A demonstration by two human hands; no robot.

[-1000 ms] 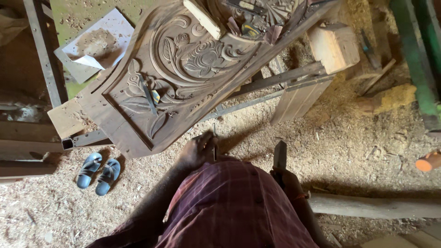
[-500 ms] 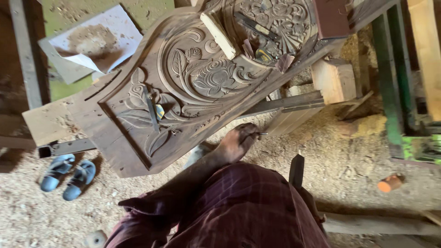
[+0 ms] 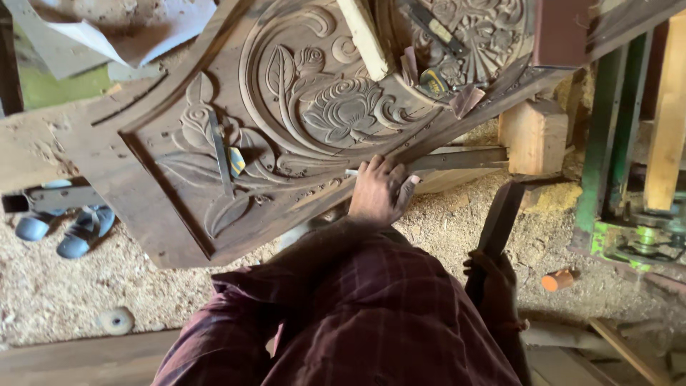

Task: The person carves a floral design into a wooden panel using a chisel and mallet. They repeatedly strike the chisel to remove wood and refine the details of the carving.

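Head view: I see the left hand (image 3: 381,191) at frame centre, fingers spread flat on the lower edge of the dark carved wooden panel with flower relief (image 3: 300,121). Right hand (image 3: 491,280), lower right, is wrapped around a dark wooden mallet (image 3: 500,218).

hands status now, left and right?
Left hand: open, fingers resting on the edge of the carved wooden panel, holding nothing.
Right hand: closed around a dark wooden mallet.

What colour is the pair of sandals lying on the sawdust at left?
Blue, with grey straps; the sandals lie beside the carved wooden panel, seen in the head view.
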